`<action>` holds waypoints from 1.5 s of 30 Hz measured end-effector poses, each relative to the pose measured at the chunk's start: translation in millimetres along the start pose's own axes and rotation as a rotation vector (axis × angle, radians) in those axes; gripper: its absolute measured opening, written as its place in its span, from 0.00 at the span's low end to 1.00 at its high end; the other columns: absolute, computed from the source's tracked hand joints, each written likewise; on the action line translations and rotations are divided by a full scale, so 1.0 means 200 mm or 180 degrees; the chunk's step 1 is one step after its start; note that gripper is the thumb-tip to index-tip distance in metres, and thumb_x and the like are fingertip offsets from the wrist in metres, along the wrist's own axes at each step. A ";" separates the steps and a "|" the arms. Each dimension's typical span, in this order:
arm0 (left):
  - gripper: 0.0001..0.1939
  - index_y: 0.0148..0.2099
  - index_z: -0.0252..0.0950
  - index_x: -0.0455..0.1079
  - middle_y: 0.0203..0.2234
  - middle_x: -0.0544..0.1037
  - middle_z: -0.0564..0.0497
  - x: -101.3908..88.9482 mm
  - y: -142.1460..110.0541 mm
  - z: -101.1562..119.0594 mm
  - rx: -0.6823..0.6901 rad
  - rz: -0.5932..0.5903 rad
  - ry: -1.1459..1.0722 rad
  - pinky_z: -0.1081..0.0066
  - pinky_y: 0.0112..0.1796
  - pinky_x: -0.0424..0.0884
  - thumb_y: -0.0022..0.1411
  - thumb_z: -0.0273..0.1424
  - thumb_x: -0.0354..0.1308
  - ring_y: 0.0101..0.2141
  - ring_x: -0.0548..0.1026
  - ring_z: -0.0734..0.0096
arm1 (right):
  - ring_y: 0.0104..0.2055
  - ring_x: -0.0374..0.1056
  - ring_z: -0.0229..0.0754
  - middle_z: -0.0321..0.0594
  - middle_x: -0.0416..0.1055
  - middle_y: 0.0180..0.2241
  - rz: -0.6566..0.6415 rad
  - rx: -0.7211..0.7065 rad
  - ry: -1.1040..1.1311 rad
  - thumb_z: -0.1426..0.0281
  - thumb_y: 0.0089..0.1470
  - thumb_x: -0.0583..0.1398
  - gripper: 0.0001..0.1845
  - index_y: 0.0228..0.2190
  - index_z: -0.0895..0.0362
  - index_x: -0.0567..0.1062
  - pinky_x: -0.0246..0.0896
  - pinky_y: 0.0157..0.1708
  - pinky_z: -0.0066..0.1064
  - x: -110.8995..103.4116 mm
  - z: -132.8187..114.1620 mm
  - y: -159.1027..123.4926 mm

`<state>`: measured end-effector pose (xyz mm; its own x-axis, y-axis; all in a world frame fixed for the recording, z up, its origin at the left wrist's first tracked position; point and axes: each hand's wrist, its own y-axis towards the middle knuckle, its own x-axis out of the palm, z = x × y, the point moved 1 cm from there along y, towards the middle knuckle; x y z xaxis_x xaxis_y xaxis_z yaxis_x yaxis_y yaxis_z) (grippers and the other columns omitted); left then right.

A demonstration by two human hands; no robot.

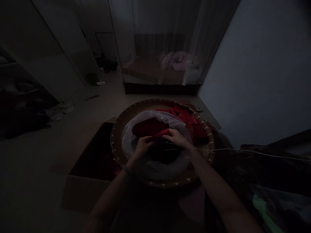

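Between my two hands is a flat red piece [160,133], perhaps a red envelope; the dim light hides its details. My left hand [143,145] pinches its left end, and my right hand [178,138] grips the right end. Beneath them lies a clear plastic bag [131,129] with its mouth spread wide, holding more red material [148,126] and a dark area. The bag rests in a large round woven bamboo tray [119,129]. Along the tray's far right side, red pieces [183,115] are heaped.
An open cardboard box [82,191] stands left of the tray. A thin white cord [223,149] runs right from the tray. Ahead is a bed [150,72] behind a sheer net, with pink plush items [181,60]. A pale wall [257,64] rises on the right.
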<state>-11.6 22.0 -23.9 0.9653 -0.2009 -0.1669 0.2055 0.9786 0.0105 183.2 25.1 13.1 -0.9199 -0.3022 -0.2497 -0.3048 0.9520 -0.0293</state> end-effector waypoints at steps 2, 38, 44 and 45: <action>0.15 0.40 0.35 0.76 0.29 0.80 0.50 0.00 0.00 -0.01 0.0027 -0.0057 0.0085 0.72 0.31 0.71 0.46 0.27 0.63 0.29 0.76 0.67 | 0.30 0.69 0.37 0.40 0.75 0.35 -0.0391 0.0072 0.0189 0.63 0.47 0.61 0.19 0.41 0.60 0.75 0.65 0.28 0.27 0.00 0.00 -0.01; 0.22 0.47 0.34 0.67 0.42 0.71 0.44 0.03 -0.03 -0.02 0.1448 0.0597 0.2285 0.64 0.45 0.68 0.46 0.25 0.60 0.42 0.70 0.61 | 0.26 0.69 0.40 0.44 0.74 0.25 -0.0628 0.0388 -0.2308 0.78 0.50 0.51 0.15 0.20 0.59 0.74 0.60 0.28 0.29 0.08 0.20 -0.26; 0.20 0.47 0.35 0.67 0.40 0.70 0.46 0.02 -0.04 -0.02 0.1398 0.0641 0.2239 0.66 0.41 0.70 0.48 0.26 0.60 0.39 0.71 0.64 | 0.49 0.66 0.45 0.51 0.69 0.49 -0.0180 0.0022 -0.2669 0.83 0.48 0.51 0.25 0.49 0.61 0.69 0.58 0.48 0.34 0.11 0.21 -0.16; 0.20 0.47 0.35 0.67 0.39 0.70 0.46 0.02 -0.04 -0.02 0.1394 0.0658 0.2249 0.67 0.41 0.70 0.48 0.26 0.60 0.39 0.71 0.64 | 0.52 0.64 0.46 0.51 0.65 0.53 -0.0245 -0.0002 -0.2811 0.82 0.46 0.54 0.30 0.53 0.60 0.65 0.57 0.51 0.35 0.13 0.20 -0.15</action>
<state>-10.4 14.5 -28.2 0.6931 0.1969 -0.6934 0.2205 0.8579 0.4640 178.5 -9.0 -31.9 -0.3707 -0.2170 -0.9031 -0.3583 0.9305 -0.0765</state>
